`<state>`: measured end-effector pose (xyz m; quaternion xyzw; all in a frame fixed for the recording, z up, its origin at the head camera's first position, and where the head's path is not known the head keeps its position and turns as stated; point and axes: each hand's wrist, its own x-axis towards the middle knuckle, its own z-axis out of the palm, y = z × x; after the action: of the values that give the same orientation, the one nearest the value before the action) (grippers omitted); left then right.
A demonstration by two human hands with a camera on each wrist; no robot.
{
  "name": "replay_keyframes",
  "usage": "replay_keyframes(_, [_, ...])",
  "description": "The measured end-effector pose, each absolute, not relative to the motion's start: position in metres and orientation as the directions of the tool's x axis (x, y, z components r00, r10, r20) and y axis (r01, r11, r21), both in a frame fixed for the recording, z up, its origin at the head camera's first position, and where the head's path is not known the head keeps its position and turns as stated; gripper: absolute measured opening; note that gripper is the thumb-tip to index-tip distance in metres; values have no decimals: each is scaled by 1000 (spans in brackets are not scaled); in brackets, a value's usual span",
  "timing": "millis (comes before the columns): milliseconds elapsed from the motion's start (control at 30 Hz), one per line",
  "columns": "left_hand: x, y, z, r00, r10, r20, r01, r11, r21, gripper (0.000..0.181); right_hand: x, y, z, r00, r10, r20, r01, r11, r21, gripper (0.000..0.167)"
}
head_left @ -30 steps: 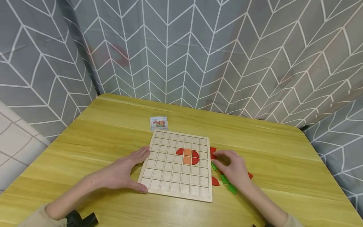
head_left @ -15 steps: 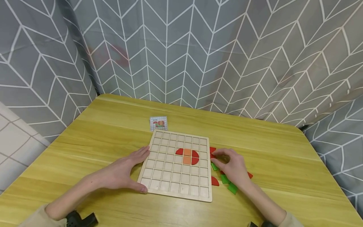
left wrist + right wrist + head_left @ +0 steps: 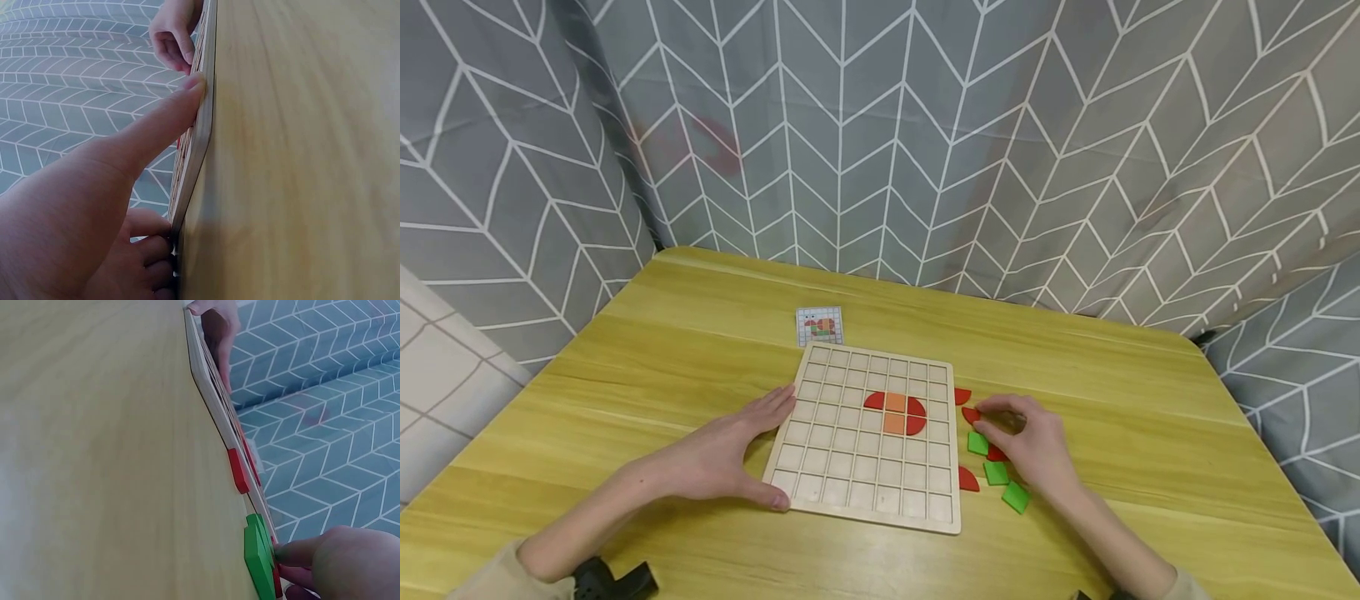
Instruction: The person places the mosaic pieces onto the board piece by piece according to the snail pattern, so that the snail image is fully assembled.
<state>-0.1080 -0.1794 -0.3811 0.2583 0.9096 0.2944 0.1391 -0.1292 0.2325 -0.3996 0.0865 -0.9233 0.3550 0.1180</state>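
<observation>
A wooden grid board (image 3: 850,458) lies on the table, with red quarter-round pieces (image 3: 916,426) and orange square pieces (image 3: 895,424) set in its cells. My left hand (image 3: 722,454) rests against the board's left side, fingers stretched along the edge and thumb at the near corner. To the right of the board, my right hand (image 3: 1030,437) pinches a red quarter-round piece (image 3: 971,415) between thumb and index finger. Just below that hand lie green square tiles (image 3: 996,473) and another red piece (image 3: 997,453), partly hidden by the hand.
Behind the board lies a small pattern card (image 3: 820,324) showing a coloured figure on a grid. More loose red pieces (image 3: 968,479) sit by the board's right edge. A grey patterned curtain (image 3: 880,150) hangs behind the wooden table (image 3: 1112,375).
My right hand has shifted slightly right, bringing the pinched red piece away from the board's edge. A green tile beneath has also moved right and shows more fully. The left hand stays put.
</observation>
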Motion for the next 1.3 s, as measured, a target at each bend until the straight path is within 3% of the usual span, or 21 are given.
replay_keyframes(567, [-108, -179, -381, -827, 553, -105, 388, 695, 605, 129, -129, 232, -400, -946, -97, 309, -274, 745, -608, 23])
replay_keyframes(800, [-108, -179, -381, -827, 552, -106, 387, 697, 603, 129, -123, 217, -392, -892, -159, 423, -394, 732, -556, 28])
replay_keyframes(1033, [-108, -180, -381, -829, 549, -106, 385, 698, 604, 129, -121, 186, -391, -912, -216, 349, -404, 627, -667, 27])
replay_keyframes(1300, [-108, -180, -382, -827, 553, -106, 387, 695, 605, 128, -127, 158, -395, -866, -290, 407, -499, 551, -669, 24])
